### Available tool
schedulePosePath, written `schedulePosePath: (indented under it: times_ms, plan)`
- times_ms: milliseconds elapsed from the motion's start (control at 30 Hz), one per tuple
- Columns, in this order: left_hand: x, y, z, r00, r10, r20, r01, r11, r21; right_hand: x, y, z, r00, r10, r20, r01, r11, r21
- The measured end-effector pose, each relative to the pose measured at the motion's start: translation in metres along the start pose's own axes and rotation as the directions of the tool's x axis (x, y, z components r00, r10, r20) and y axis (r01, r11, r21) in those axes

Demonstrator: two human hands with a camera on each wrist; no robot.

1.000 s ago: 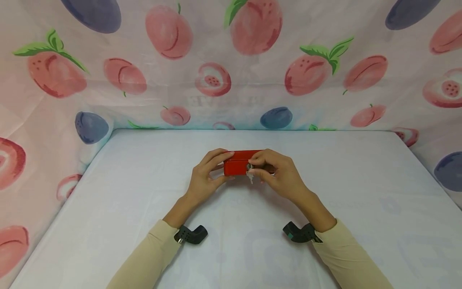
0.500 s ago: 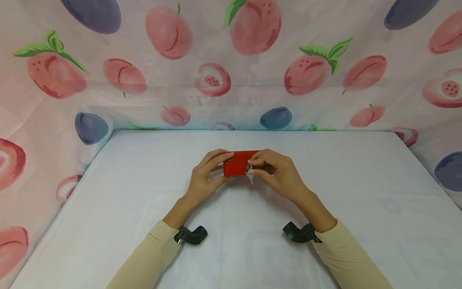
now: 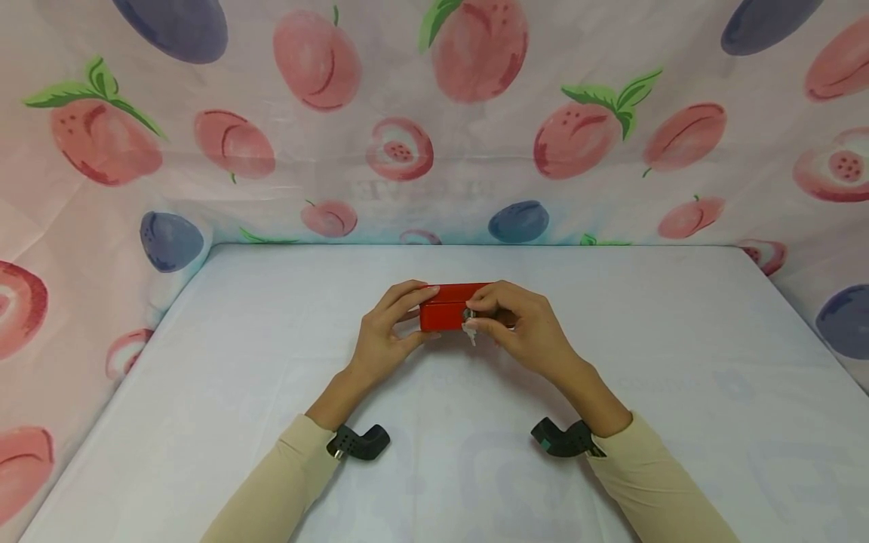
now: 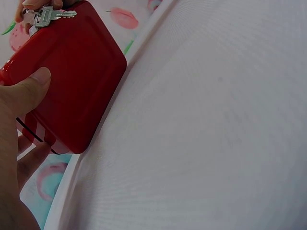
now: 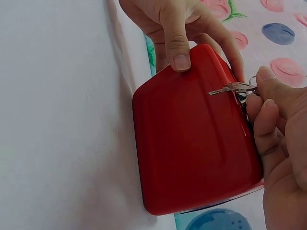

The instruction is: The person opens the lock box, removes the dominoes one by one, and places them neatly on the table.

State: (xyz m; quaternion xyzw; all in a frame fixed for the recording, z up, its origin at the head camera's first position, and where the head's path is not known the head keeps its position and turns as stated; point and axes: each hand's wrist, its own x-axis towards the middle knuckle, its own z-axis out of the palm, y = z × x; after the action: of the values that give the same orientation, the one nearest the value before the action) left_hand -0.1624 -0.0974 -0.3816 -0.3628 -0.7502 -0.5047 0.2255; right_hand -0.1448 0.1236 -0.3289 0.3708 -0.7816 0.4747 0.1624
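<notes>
A pale pink cloth [image 3: 462,192] printed with pink and blue fruit hangs behind and beside the white desk [image 3: 421,407]. A beige left sleeve [image 3: 278,475] and right sleeve [image 3: 658,475] reach in from the near edge. The red box [image 3: 443,312] is between the two hands, over the middle of the desk toward its far side, tilted in both wrist views; whether an edge touches the desk, I cannot tell. The left hand [image 3: 387,332] grips the box's left end, thumb against one broad face, fingers on the opposite one. The right hand [image 3: 529,324] is curled at the front, thumb and fingertips clamped on the key [image 4: 45,16], partly hiding the grip. Black wrist cameras [image 3: 361,442] sit by the cuffs. The silver key dangles beside a small, round metal lock [image 3: 469,312] on the box's front.
</notes>
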Motion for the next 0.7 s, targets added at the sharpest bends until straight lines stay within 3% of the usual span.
schedulePosePath:
  times_ms: [467, 700]
  plan:
    - [-0.001, -0.001, 0.001, 1.000, -0.001, -0.002, 0.001, 1.000, 0.006, -0.001, 0.004, 0.000, 1.000, -0.019, 0.009, 0.019, 1.000, -0.001]
    - [0.000, -0.001, 0.000, 1.000, 0.012, 0.001, -0.012, 1.000, 0.009, -0.007, 0.032, 0.004, 1.000, -0.018, 0.006, 0.018, 1.000, -0.006]
